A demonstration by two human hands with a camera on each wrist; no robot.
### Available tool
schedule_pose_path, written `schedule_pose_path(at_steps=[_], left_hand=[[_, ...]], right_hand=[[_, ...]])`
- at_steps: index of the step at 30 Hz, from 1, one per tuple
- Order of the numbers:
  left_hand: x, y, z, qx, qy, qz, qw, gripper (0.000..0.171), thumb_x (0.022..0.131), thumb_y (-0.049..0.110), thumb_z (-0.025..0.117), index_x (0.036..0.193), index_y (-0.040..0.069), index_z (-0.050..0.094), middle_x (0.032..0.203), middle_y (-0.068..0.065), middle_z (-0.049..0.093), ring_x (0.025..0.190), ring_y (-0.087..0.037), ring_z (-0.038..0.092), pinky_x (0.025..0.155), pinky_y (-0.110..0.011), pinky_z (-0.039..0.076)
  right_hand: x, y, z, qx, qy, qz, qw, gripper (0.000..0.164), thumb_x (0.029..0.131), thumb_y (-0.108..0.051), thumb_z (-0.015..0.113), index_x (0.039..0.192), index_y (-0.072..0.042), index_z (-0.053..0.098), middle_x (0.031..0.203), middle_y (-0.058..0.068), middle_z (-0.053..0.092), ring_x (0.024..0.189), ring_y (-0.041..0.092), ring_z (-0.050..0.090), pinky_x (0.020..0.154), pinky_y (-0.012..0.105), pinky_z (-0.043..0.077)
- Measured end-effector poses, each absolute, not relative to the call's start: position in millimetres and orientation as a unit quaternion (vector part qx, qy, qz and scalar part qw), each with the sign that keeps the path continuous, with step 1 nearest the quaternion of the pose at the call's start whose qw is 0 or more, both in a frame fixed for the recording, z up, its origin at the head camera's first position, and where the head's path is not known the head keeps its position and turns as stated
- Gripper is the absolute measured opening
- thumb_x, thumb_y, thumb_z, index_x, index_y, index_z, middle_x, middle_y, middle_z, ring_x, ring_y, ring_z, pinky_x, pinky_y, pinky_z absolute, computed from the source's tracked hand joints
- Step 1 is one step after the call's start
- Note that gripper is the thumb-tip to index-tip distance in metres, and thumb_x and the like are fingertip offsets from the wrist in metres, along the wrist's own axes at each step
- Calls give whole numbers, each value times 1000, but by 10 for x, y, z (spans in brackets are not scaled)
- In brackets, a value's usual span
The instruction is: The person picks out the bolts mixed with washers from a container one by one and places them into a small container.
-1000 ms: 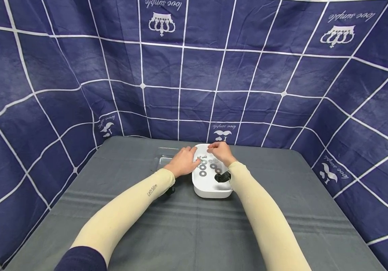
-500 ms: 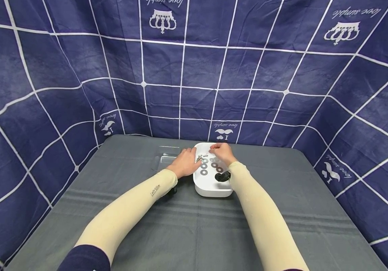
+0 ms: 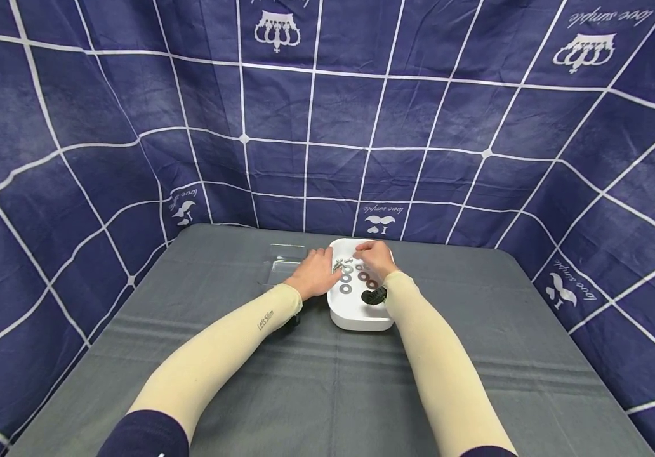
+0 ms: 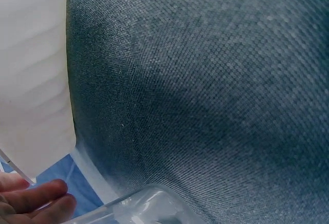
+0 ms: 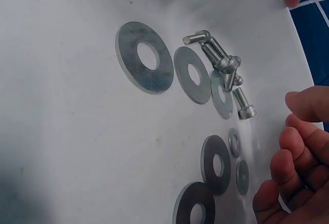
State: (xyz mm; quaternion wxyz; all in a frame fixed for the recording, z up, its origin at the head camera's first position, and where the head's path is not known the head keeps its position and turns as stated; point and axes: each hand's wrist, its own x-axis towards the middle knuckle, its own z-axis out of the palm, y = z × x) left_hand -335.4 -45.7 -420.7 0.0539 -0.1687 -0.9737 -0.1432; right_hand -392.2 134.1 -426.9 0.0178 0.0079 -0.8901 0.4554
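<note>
A white tray (image 3: 360, 325) holds several flat metal washers (image 5: 145, 58) and a small heap of screws (image 5: 218, 54). One socket-head screw (image 5: 244, 105) lies just beside the heap. At the tray's left rim, my left hand (image 3: 313, 273) holds the wall, thumb reaching inside and fingers outside. My right hand (image 3: 377, 256) hovers over the right half of the tray, near its far end. In the right wrist view its fingers (image 5: 293, 136) are loosely curled, with the thumb close to the index finger. No object shows between them.
A clear plastic container (image 3: 285, 266) stands left of the tray, behind my left hand. Grey cloth (image 3: 327, 393) covers the table. Blue curtains with white lines (image 3: 339, 127) enclose the back and sides. A black wrist device (image 3: 374, 296) hangs over the tray.
The head view has tilted slightly down. My right hand has shifted slightly toward the near side over the tray. My left hand stays at the left rim.
</note>
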Motion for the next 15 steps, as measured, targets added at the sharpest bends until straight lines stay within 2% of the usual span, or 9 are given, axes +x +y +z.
schedule_pose_path(at_steps=[7, 12, 15], left_hand=[[-3338, -455, -4214, -166, -976, -133, 54, 57, 99, 38, 54, 136, -5, 45, 123, -23, 59, 118, -38, 56, 104, -47, 46], [-3345, -453, -4210, -156, -978, -133, 49, 60, 99, 39, 56, 140, -3, 43, 126, -22, 58, 121, -38, 54, 104, -48, 47], [-3347, -451, -4214, -155, -978, -131, 49, 60, 99, 39, 56, 139, -2, 43, 126, -22, 59, 121, -38, 54, 104, -48, 46]], right_hand=[[-3906, 1324, -4289, 4, -889, 457, 19, 23, 85, -12, 70, 105, -3, 75, 109, 15, 72, 95, 25, 61, 80, 26, 45], [-3961, 1333, -4335, -14, -879, 477, -9, 23, 85, -14, 71, 107, -6, 75, 104, 12, 70, 80, 19, 60, 59, 26, 46], [-3994, 1341, -4380, -19, -880, 474, -21, 23, 85, -16, 72, 106, -8, 75, 101, 9, 68, 74, 16, 58, 53, 27, 46]])
